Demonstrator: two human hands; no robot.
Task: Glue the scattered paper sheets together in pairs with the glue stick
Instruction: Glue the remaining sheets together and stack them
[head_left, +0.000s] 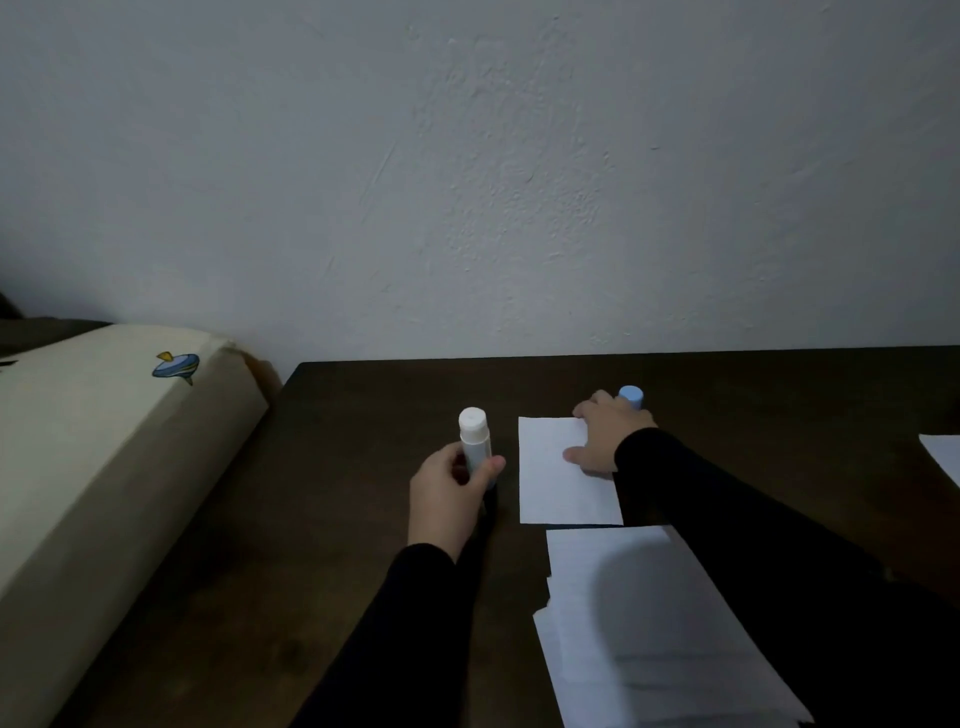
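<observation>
My left hand (449, 499) grips a glue stick (475, 441), held upright with its white end on top, just left of a small white paper sheet (556, 478) on the dark table. My right hand (605, 436) rests on that sheet's right side, thumb and fingers spread on the paper. A light blue cap (631, 396) peeks out behind the right hand's fingers; whether the hand touches it I cannot tell. A stack of white sheets (639, 623) lies nearer to me, partly under my right sleeve. Another sheet (943, 457) shows at the right edge.
The dark wooden table (363, 415) ends at a grey wall behind. A cream cushion with a small blue and yellow print (104, 441) lies along the table's left side.
</observation>
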